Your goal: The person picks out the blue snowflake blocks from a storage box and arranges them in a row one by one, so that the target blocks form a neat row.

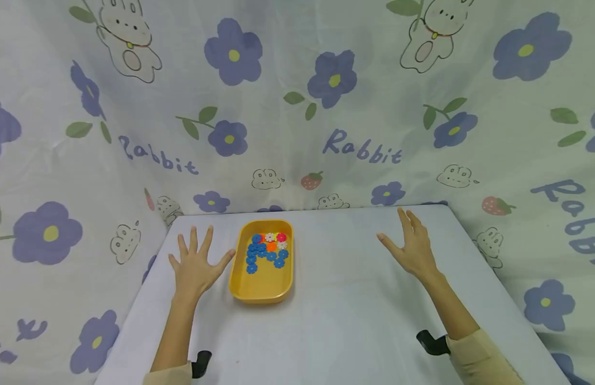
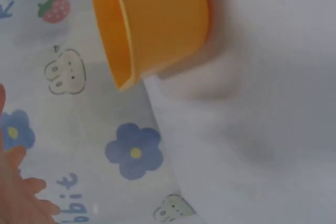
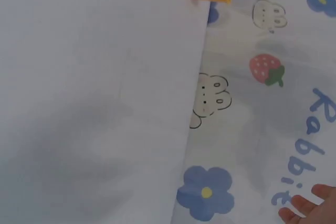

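A yellow tray [image 1: 261, 291] stands on the table, left of the middle. Inside it lie several small flower-shaped pieces: blue pieces [image 1: 251, 259], an orange piece [image 1: 271, 246], white ones and a red-pink piece [image 1: 281, 237]. My left hand [image 1: 195, 270] hovers just left of the tray with its fingers spread, holding nothing; its thumb tip appears close to the tray's rim, and I cannot tell whether they touch. Well to the right, my right hand [image 1: 415, 251] is raised over the table, fingers extended, with nothing in it. Part of the right hand [image 3: 310, 208] shows in the right wrist view's lower corner.
The white table [image 1: 341, 321] reaches back to a hanging cloth [image 1: 278, 107] printed with flowers, rabbits and lettering, which also encloses the left and right sides. A black wrist mount [image 1: 201, 364] sits at the left sleeve, another black mount [image 1: 432, 343] at the right.
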A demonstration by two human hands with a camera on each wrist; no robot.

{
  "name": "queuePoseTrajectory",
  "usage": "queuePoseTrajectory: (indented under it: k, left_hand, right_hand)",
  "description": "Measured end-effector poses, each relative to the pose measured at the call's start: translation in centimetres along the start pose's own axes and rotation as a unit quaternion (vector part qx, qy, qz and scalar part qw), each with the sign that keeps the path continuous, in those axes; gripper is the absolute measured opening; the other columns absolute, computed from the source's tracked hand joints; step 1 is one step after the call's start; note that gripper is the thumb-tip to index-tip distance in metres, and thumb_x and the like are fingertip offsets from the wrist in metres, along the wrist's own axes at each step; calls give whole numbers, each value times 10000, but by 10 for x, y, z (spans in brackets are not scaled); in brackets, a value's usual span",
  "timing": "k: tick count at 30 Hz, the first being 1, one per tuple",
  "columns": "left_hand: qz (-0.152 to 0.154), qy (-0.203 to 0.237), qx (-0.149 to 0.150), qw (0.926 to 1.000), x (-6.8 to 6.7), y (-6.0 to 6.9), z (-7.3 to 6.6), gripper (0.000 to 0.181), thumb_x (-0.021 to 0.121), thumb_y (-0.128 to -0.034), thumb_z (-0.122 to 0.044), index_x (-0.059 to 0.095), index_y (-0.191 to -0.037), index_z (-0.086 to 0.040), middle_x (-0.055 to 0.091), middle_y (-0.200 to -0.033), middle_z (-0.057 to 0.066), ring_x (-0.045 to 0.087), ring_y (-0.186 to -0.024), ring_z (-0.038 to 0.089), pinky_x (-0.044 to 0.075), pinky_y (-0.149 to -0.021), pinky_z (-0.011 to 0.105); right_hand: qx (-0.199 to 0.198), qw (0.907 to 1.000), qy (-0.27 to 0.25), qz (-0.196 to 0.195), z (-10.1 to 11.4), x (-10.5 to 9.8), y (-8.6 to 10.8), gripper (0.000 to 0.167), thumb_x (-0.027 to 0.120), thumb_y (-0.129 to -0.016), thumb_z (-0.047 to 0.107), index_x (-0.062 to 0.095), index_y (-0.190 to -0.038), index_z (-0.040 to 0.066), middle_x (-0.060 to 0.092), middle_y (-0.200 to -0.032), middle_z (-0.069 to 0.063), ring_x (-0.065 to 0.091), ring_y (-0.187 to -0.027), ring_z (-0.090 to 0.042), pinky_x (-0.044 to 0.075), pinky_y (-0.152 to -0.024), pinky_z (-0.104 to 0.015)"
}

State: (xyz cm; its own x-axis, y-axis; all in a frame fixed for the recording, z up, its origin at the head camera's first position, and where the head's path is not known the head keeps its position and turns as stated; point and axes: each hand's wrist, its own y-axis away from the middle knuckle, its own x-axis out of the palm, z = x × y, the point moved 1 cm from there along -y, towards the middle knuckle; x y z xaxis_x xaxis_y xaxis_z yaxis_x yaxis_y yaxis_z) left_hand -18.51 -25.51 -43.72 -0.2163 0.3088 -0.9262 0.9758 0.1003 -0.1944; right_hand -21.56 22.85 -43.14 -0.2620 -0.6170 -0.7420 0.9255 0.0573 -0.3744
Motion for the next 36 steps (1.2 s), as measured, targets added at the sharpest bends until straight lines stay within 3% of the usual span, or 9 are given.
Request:
queuePoseTrajectory:
  k: [4,7,11,14,18,22,27,31,36]
  left_hand:
    - [196,193,-120,9996,16,4,2,884,450,-845,-689,155,-1523,-205,42,-1546,248,-27,-1376,508,79,-983,775]
    - [295,367,-202,9987,27,5,4,871,450,-862,-666,159,-1522,-177,89,-1529,279,54,-1363,529,143,-1001,748]
    - [395,783,-369,9955,40,5,6,845,444,-889,-631,181,-1514,-129,310,-1438,322,330,-1263,540,324,-957,688]
    - [285,1185,-489,9913,50,3,7,788,478,-906,-573,266,-1484,-82,501,-1295,308,501,-1127,504,431,-889,618]
    - [-208,1853,-483,9813,65,0,9,638,591,-905,-409,436,-1372,-2,615,-1138,287,593,-1026,446,492,-854,546]
    - [-532,2597,-547,9627,81,-4,11,549,642,-887,-259,484,-1312,50,604,-1128,316,605,-992,449,512,-830,536]
    - [-424,3304,-729,9400,96,-9,10,540,632,-896,-145,431,-1351,66,556,-1192,342,580,-1034,468,502,-864,529]
    - [-405,3616,-768,9283,105,-10,10,512,600,-905,-76,417,-1355,85,527,-1231,347,555,-1075,473,474,-909,533]
    - [-497,3829,-859,9184,115,-11,10,440,547,-923,-32,445,-1328,104,500,-1266,346,520,-1130,467,443,-949,538]
  right_hand:
    - [-155,9981,-534,276,2,10,-3,783,614,-896,379,234,-1476,13,275,-1457,-292,289,-1286,-496,284,-983,-683]
    - [-71,9943,-944,500,4,19,-4,768,614,-903,365,239,-1478,21,317,-1439,-278,380,-1244,-457,387,-951,-619]
    - [210,9858,-1513,695,6,33,-4,738,632,-899,334,266,-1476,53,414,-1374,-273,494,-1153,-443,487,-872,-543]
    - [334,9787,-1868,779,7,46,-5,695,647,-895,287,311,-1455,49,503,-1288,-271,565,-1073,-417,510,-859,-499]
    - [455,9682,-2246,1001,10,62,-6,624,647,-898,223,365,-1419,27,565,-1205,-272,609,-1001,-377,529,-850,-447]
    - [647,9516,-2707,1301,15,77,-8,561,645,-895,163,418,-1386,13,585,-1173,-271,616,-990,-355,548,-807,-377]
    - [779,9229,-3384,1665,32,89,-12,497,620,-897,62,444,-1346,-58,578,-1160,-306,624,-969,-389,554,-808,-386]
    - [817,8990,-3861,1901,48,97,-14,455,586,-897,-11,442,-1317,-113,553,-1156,-345,621,-971,-404,547,-832,-410]
    - [966,8749,-4296,2018,50,128,-16,439,606,-900,37,472,-1297,-95,575,-1134,-311,627,-971,-399,557,-811,-365]
